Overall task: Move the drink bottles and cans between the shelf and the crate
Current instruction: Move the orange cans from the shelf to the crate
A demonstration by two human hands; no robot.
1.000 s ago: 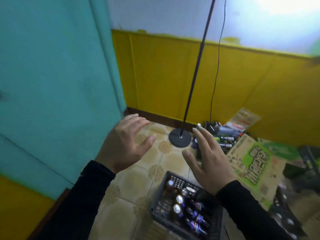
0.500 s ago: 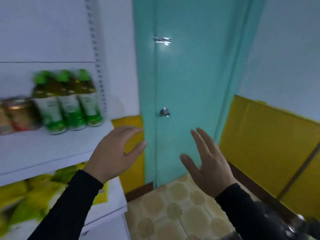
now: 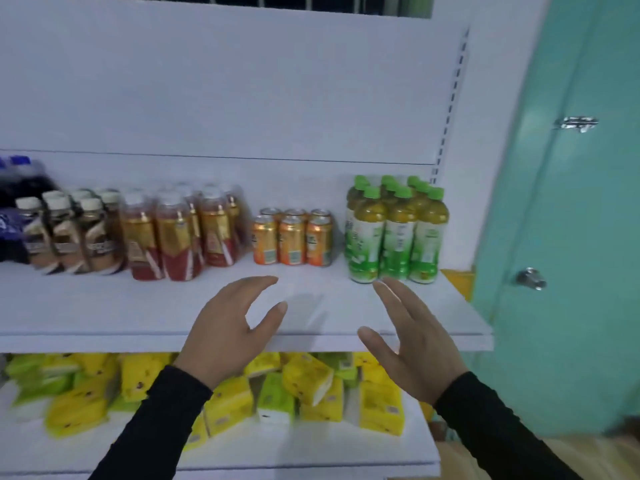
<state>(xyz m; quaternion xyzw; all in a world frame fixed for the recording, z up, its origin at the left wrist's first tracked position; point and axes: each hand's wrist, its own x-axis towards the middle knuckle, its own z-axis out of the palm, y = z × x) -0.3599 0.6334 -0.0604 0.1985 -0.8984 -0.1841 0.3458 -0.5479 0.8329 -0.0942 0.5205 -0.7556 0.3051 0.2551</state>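
Facing a white shelf (image 3: 156, 313) that fills most of the frame, I hold both hands up in front of it with nothing in them. At lower centre, my left hand (image 3: 230, 332) has its fingers (image 3: 258, 284) loosely curved and spread, thumb apart, over the shelf's bare front edge. To its right, my right hand (image 3: 414, 344) is flat, fingers straight and pointing up toward the drinks. Neither hand touches anything.

Drinks stand in groups along the back of the shelf, across the middle of the frame. From right to left: green-capped bottles (image 3: 398, 233), just above my right fingertips; orange cans (image 3: 292, 237) at centre; red and gold bottles (image 3: 176, 233); brown bottles (image 3: 69, 233) with pale caps; and dark bottles (image 3: 15, 216) at the far left edge, blurred. All stand upright and close together within each group.

On the shelf level below, at the bottom of the frame, lies a heap of yellow and green packs (image 3: 304, 386). A teal door (image 3: 571, 237) fills the right side.

No crate is in view, so I cannot tell how many drinks it holds. Judging from this, the shelf is well stocked, with its front strip bare, and no drink is being carried. My guess is that I am between moves: about to reach for a drink, most likely the cans or the green-capped bottles, which are nearest my hands.
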